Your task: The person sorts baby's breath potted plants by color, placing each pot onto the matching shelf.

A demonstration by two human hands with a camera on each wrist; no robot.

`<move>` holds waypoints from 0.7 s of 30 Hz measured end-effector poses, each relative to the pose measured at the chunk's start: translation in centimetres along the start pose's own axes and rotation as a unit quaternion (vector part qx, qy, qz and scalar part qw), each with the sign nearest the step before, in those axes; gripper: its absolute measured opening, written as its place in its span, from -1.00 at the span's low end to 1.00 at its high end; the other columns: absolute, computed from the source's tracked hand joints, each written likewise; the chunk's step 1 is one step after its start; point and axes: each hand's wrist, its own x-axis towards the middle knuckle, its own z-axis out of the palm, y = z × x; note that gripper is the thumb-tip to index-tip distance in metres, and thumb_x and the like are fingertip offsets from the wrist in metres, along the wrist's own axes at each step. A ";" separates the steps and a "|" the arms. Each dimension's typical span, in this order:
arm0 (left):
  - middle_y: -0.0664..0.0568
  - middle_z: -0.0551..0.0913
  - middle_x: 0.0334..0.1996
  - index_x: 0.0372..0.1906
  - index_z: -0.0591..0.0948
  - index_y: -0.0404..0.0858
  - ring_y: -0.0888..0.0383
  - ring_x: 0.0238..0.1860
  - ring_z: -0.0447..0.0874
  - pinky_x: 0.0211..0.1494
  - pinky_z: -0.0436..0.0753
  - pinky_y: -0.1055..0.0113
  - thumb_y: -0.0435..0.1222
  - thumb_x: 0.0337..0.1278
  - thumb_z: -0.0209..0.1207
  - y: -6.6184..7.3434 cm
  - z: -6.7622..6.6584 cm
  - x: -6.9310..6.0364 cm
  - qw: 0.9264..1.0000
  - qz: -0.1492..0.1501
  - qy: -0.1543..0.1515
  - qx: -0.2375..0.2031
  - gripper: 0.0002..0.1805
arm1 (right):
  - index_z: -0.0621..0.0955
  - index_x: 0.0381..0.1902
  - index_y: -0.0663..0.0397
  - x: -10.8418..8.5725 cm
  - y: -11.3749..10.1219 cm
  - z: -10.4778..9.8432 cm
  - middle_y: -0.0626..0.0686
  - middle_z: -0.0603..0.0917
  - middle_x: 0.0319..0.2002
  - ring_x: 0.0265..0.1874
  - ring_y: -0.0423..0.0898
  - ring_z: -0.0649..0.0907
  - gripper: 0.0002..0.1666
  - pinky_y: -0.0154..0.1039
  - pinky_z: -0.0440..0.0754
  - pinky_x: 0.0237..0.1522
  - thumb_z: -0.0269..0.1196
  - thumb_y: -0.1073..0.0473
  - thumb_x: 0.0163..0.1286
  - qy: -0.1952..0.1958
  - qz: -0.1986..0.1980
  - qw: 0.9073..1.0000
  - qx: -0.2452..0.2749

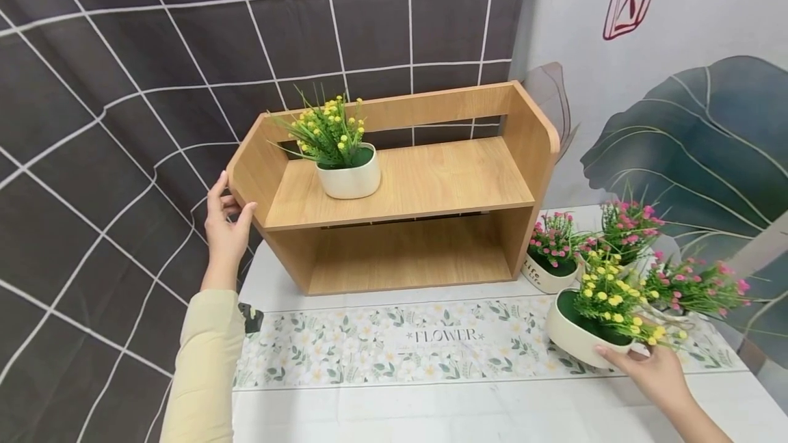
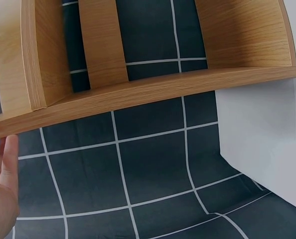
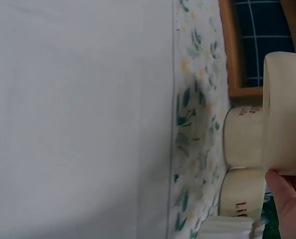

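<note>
My right hand (image 1: 657, 376) grips the right end of a cream oval pot (image 1: 575, 333) with yellow flowers, tilted and raised above the table. In the right wrist view, thumb and fingers hold the rim of this pot (image 3: 290, 114). On the left, my left hand (image 1: 226, 234) touches the left side panel of a two-tier wooden shelf (image 1: 443, 176). The left wrist view shows that hand (image 2: 2, 196) with its fingers straight against the panel's edge. Another yellow-flowered potted plant (image 1: 349, 173) stands on the upper board, left of centre.
Pink-flowered potted plants (image 1: 550, 265) stand together at the shelf's right, partly behind the held pot. A floral runner (image 1: 394, 347) crosses the white table (image 1: 431, 415). A small dark object (image 1: 251, 318) lies by the left sleeve. A dark gridded cloth (image 1: 382, 26) hangs behind.
</note>
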 end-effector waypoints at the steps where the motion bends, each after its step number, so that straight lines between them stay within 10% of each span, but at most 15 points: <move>1: -0.31 0.53 -0.11 0.39 0.25 -0.12 0.53 -0.29 0.38 -0.36 0.39 0.74 -0.49 0.15 0.17 0.0 0.0 0.0 1.000 0.000 -0.001 0.000 -0.30 | -0.11 0.35 0.67 -0.1 -0.3 -0.1 0.69 -0.02 0.28 0.10 0.49 0.39 0.17 -0.14 0.69 -0.27 0.20 -0.16 0.31 -0.011 0.004 1.000 -0.005; 6: -0.31 0.51 -0.10 0.40 0.24 -0.12 0.52 -0.28 0.37 -0.36 0.40 0.74 -0.48 0.16 0.17 0.0 -0.1 0.0 1.000 0.001 -0.004 0.005 -0.29 | -0.05 0.28 0.79 -0.7 -2.2 -0.5 0.71 0.14 0.21 0.13 0.45 0.39 0.19 -0.24 0.63 -0.38 0.18 -0.20 0.30 -0.042 0.026 0.999 -0.022; 9: -0.32 0.51 -0.09 0.39 0.24 -0.13 0.50 -0.28 0.38 -0.35 0.39 0.75 -0.50 0.14 0.18 0.0 -0.2 -0.1 1.000 0.001 -0.002 0.006 -0.29 | 0.10 0.22 0.82 -1.3 -3.3 -0.7 0.51 0.60 -0.30 0.09 0.45 0.43 0.13 -0.28 0.47 -0.48 0.20 -0.20 0.29 -0.040 0.015 0.999 -0.034; 11: -0.31 0.51 -0.09 0.40 0.24 -0.13 0.50 -0.27 0.38 -0.35 0.39 0.76 -0.50 0.14 0.18 0.0 -0.2 -0.1 1.000 0.001 -0.002 0.007 -0.28 | 0.31 0.09 0.76 -1.6 -3.9 -0.7 0.23 0.58 -0.69 -0.22 0.33 0.66 -0.01 -0.29 0.42 -0.53 0.23 -0.20 0.26 -0.030 0.011 0.999 -0.040; 16: -0.30 0.51 -0.10 0.40 0.24 -0.12 0.50 -0.26 0.39 -0.36 0.39 0.75 -0.48 0.14 0.19 0.0 -0.2 -0.1 1.000 -0.001 -0.004 0.006 -0.28 | 0.19 0.28 0.54 -2.1 -5.1 -0.7 0.65 0.37 0.09 -0.23 0.36 0.64 -0.06 -0.13 0.67 -0.37 0.31 -0.03 0.24 0.013 -0.063 0.998 -0.006; 18: -0.29 0.52 -0.10 0.40 0.24 -0.11 0.50 -0.26 0.39 -0.37 0.39 0.75 -0.48 0.14 0.19 0.0 -0.2 -0.1 1.000 -0.002 -0.005 0.005 -0.28 | 0.02 0.39 0.47 -2.2 -5.5 -0.7 0.69 0.04 0.27 0.04 0.54 0.42 0.05 -0.04 0.68 -0.27 0.33 0.03 0.23 0.029 -0.100 0.995 -0.002; 21: -0.28 0.52 -0.10 0.40 0.23 -0.10 0.50 -0.26 0.39 -0.37 0.39 0.75 -0.48 0.14 0.19 0.1 -0.1 -0.1 1.000 -0.002 -0.006 0.003 -0.28 | 0.11 0.34 0.48 -2.3 -6.2 -0.9 0.65 0.16 0.23 0.04 0.55 0.42 -0.02 -0.02 0.68 -0.26 0.34 0.05 0.22 0.041 -0.121 0.992 -0.007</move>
